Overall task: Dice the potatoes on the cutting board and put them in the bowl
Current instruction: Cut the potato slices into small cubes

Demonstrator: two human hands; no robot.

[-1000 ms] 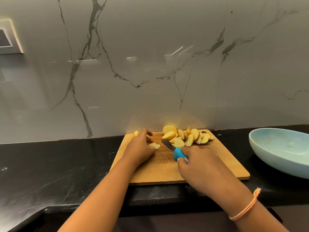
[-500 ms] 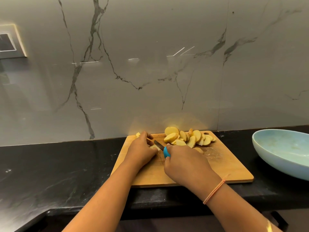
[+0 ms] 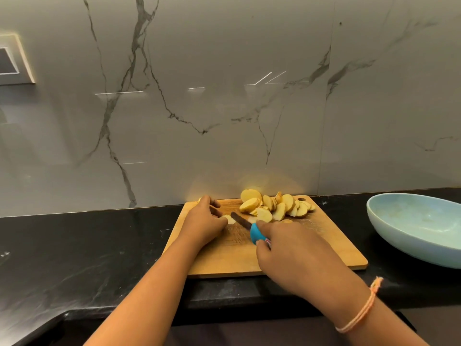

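Note:
A wooden cutting board (image 3: 324,248) lies on the black counter. A pile of yellow potato slices (image 3: 274,206) sits at its far edge. My left hand (image 3: 203,223) presses a small pale potato piece (image 3: 229,219) down on the board's left part. My right hand (image 3: 291,255) is closed around a knife with a blue handle (image 3: 257,234); its dark blade (image 3: 240,220) points left and touches that potato piece. A light blue bowl (image 3: 419,243) stands to the right of the board, with nothing visible in it.
The black stone counter (image 3: 87,253) runs left and right, its front edge just under my forearms. A grey marble wall (image 3: 224,108) rises right behind the board. A framed switch panel (image 3: 12,61) is mounted on the wall at far left.
My right hand with the knife slid left toward my left hand, then drew back slightly to the right. My left hand stayed on the potato piece.

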